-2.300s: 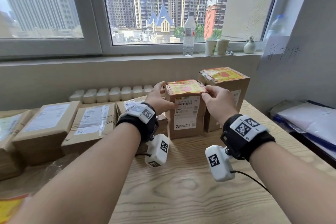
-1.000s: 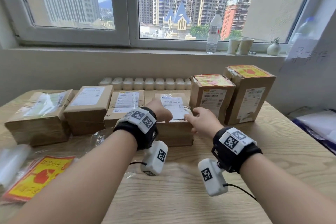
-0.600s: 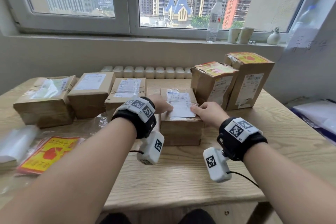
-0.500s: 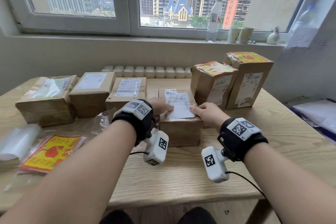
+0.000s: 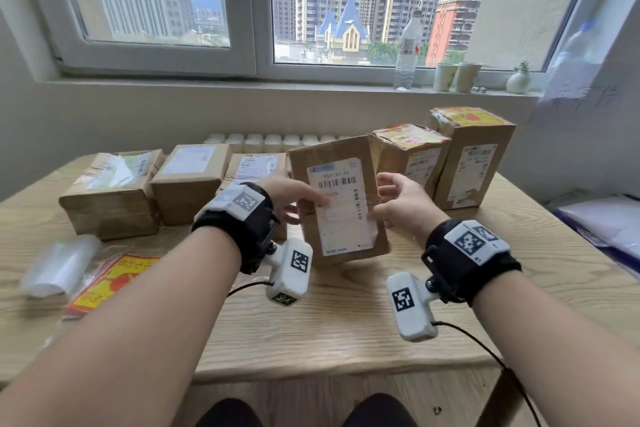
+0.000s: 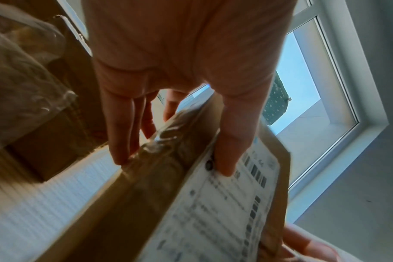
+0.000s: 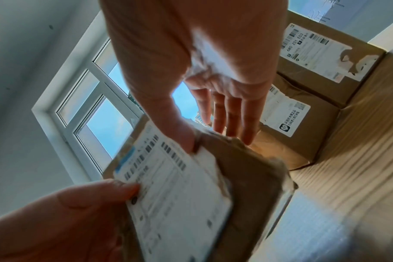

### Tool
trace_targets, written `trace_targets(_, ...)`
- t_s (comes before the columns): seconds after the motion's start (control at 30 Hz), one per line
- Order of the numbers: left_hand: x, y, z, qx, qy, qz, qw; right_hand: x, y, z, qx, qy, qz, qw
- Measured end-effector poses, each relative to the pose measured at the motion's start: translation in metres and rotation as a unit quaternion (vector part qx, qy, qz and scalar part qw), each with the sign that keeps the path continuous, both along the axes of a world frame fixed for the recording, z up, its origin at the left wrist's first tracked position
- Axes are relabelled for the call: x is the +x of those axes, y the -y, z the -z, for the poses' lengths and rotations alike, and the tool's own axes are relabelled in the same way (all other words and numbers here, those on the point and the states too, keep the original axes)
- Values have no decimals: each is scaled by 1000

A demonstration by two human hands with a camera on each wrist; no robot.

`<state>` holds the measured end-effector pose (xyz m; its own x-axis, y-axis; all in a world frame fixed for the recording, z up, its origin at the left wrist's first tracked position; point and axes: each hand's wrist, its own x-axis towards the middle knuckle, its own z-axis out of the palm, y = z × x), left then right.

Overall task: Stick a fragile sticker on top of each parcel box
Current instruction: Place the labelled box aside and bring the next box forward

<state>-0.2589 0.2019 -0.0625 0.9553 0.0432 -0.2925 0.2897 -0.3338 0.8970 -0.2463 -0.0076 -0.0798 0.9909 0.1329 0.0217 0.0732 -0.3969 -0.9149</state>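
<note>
- Step in hand, by my reading: the third parcel (image 5: 337, 198) is stood up on end on the table (image 5: 346, 322), shipping label (image 5: 341, 208) facing the person, so a bare end faces up for a sticker.
- Two taller boxes (image 5: 410, 158) and (image 5: 471, 152) stand just to its right, each with a yellow-and-red sticker on top; those look done.
- Three flat boxes (image 5: 114, 191), (image 5: 192, 172), (image 5: 254, 166) lie to the left with no yellow sticker on top.
- Left hand (image 5: 294, 198): grips the parcel's left edge, thumb pressed on the label, fingers wrapped round the side and back (left wrist view (image 6: 184, 74)).
- Right hand (image 5: 398, 201): thumb touches the right front edge near the label; fingers (image 7: 227, 115) spread straight and seem clear of the cardboard. A loose, half-released hold.
- Parcel sits between the two hands, tilted slightly, lower end at or just above the table; contact is hard to tell.
- Sticker stack (image 5: 107, 281) lies on the table well to the left, beside a clear plastic wrap (image 5: 59, 267), away from both hands.
- Next move likely calls for settling the parcel steady, then one hand reaching left for a sticker.
</note>
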Motion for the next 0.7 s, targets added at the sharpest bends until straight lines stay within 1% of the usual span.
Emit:
trace_targets(0.1, -4, 2, 2, 27, 51, 3, 998, -2, -1, 1, 5, 10, 8, 1000)
trace_targets(0.27, -5, 10, 12, 38, 91, -10, 995, -5, -1, 10, 9, 6, 19, 1000)
trace_targets(0.5, -2, 16, 18, 89, 111, 5, 990, -6, 5, 20, 3, 8, 38, 999)
trace_targets(0.7, -4, 16, 19, 120, 109, 5, 987, -10, 1, 13, 16, 15, 40, 999)
